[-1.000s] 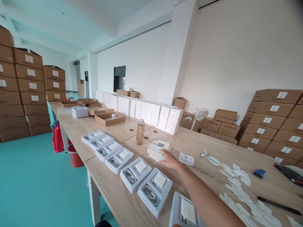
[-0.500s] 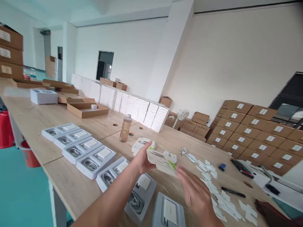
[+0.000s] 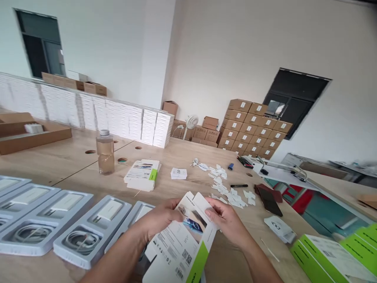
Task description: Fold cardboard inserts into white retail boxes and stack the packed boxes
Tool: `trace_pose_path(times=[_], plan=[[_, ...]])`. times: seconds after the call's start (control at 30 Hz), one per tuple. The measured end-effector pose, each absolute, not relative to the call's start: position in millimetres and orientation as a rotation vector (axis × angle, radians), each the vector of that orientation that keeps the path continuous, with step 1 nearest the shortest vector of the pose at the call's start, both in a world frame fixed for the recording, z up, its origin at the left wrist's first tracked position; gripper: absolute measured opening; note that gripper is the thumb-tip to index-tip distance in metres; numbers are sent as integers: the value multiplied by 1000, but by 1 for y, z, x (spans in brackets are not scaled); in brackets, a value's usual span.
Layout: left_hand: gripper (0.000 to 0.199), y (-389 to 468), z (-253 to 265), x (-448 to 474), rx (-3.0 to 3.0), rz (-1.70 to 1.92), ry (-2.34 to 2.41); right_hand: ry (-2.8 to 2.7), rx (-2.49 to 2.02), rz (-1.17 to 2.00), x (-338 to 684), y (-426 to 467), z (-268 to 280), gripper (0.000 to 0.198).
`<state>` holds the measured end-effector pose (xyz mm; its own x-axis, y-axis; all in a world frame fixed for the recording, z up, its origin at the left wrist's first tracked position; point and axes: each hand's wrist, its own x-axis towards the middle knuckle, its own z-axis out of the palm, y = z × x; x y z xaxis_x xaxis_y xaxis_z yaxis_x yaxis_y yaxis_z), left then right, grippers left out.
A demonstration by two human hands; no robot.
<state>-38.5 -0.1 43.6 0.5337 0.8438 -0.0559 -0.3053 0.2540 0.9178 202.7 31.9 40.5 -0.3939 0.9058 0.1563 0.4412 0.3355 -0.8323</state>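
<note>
A: Where's the flat carton point(image 3: 184, 239)?
B: Low in front of you, above the table point(image 3: 73, 157). Your left hand point(image 3: 160, 218) and right hand point(image 3: 225, 220) both grip its top edge, beside the grey trays point(image 3: 82, 232).

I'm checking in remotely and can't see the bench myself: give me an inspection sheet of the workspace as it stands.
Surface: wooden table, with round holes near the bottle.
Job's things: flat printed carton, white with a green edge, held in front of the person; stack of like cartons on the table; row of grey trays with chargers.
Clutter: plastic bottle, scattered white paper tabs, black pen, small white box.
Grippers: left hand and right hand both grip the carton.
Cables: coiled white cables in the trays.
Surroundings: white box stacks, brown cartons, a fan.
</note>
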Motion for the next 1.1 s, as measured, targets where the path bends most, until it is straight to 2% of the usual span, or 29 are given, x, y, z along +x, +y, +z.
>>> trace_pose_path(times=[0.1,0.27,0.4,0.63,0.87,0.97,1.1], plan=[[39,-1,41,-33,1065,787,660,-1933,-1156,1095,204,21,42,37],[37,-1,40,-28,1148,742,739,-1981,-1135,1147,207,17,39,18],[33,-2,40,-26,1225,701,805,-1981,-1133,1255,211,21,30,11],[40,-4,41,-25,1278,623,856,-2018,-1163,1397,216,22,26,12],[28,-5,41,-24,1273,628,859,-2034,-1179,1315,212,19,26,17],[19,-4,41,-26,1261,604,940,-2010,-1067,1473,207,14,31,16],[29,-4,40,-27,1423,569,1076,-1908,-945,1673,202,12,33,18]])
